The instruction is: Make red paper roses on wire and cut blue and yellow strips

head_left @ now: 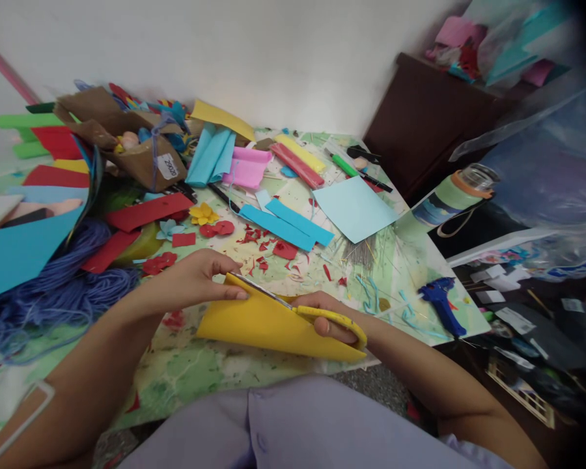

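Observation:
Near the front edge of the table, a yellow sheet (264, 326), of paper or thin foam, hangs between my hands. My left hand (209, 283) pinches its upper left corner between thumb and fingers. My right hand (329, 316) is closed around the yellow handle of a pair of scissors (354, 329). The metal blades lie along the sheet's top edge and point toward my left fingers. Part of the right hand is hidden behind the scissors and the sheet. Beyond the hands are red paper scraps (264, 244) and blue strips (283, 225).
On the right stand a blue glue gun (442, 303) and a bottle (454, 195) by the table edge. A light blue sheet (355, 207) lies near thin wires (360, 253). Purple yarn (92, 286) and a brown paper bag (141, 159) crowd the left, below a wall.

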Motion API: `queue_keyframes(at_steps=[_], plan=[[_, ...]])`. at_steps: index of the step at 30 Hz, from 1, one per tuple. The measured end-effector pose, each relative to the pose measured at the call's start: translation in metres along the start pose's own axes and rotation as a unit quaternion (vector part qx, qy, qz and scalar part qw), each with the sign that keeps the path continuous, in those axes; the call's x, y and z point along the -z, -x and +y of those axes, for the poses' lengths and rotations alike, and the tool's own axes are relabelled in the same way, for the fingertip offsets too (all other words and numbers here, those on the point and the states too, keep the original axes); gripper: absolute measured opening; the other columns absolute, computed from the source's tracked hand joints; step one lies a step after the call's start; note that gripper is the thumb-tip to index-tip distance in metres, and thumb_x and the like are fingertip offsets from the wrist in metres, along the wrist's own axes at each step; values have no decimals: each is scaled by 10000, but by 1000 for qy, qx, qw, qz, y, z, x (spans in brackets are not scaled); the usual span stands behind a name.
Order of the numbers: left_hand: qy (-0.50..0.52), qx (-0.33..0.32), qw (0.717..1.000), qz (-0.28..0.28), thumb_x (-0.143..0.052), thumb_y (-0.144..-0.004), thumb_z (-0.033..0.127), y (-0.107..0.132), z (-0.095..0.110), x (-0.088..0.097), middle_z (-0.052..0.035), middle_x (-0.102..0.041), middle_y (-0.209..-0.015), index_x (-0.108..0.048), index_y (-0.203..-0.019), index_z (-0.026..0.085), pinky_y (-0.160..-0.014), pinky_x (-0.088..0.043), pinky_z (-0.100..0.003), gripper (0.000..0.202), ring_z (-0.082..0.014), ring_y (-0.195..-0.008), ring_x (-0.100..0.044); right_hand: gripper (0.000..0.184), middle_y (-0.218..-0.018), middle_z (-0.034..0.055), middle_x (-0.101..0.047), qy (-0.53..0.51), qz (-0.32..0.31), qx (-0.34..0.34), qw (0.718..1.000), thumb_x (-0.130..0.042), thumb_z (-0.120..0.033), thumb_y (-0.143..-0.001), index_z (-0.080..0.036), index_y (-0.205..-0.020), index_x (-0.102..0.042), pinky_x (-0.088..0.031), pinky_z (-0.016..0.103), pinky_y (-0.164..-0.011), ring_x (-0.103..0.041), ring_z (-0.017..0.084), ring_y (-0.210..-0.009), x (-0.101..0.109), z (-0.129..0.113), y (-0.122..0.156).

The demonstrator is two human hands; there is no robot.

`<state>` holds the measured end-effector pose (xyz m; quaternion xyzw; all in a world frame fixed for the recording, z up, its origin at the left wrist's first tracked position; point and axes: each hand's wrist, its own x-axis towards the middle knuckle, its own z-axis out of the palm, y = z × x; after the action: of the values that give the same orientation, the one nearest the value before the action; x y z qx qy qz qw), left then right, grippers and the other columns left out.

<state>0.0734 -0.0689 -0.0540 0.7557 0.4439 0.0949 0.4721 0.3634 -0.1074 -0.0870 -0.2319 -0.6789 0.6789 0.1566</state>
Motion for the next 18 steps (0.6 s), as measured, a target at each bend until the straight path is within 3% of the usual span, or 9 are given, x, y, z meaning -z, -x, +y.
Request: queue_keyframes(at_steps=[4, 11, 18], plan=[[19, 14, 1000, 0, -699, -739, 489, -1, -4, -1, 19, -658, -668, -713, -695, 229, -734, -474, -258, 263, -171, -737, -621, 720, -718, -23, -437, -25, -2, -10, 1000, -500, -881, -706, -173, -826, -545, -295, 235, -548, -373, 105, -638, 0, 2, 0], [72, 20, 997, -18, -722, -724, 462, -4, 7, -7, 4, -725, -802, -764, -809, 264, -696, -477, -238, 219, -182, -771, -642, 715, -786, 0, -486, -12, -6, 18, 1000, -462, -852, -763, -163, -913, -582, -336, 245, -597, -435, 126, -696, 1, 2, -2], [68, 15, 997, -14, -733, -709, 452, -7, 10, -11, 11, -687, -704, -737, -746, 220, -655, -458, -212, 235, -144, -674, -598, 676, -711, -23, -463, -58, 2, -8, 998, -571, -821, -718, -157, -844, -561, -310, 213, -521, -399, 97, -620, -2, 4, -7]])
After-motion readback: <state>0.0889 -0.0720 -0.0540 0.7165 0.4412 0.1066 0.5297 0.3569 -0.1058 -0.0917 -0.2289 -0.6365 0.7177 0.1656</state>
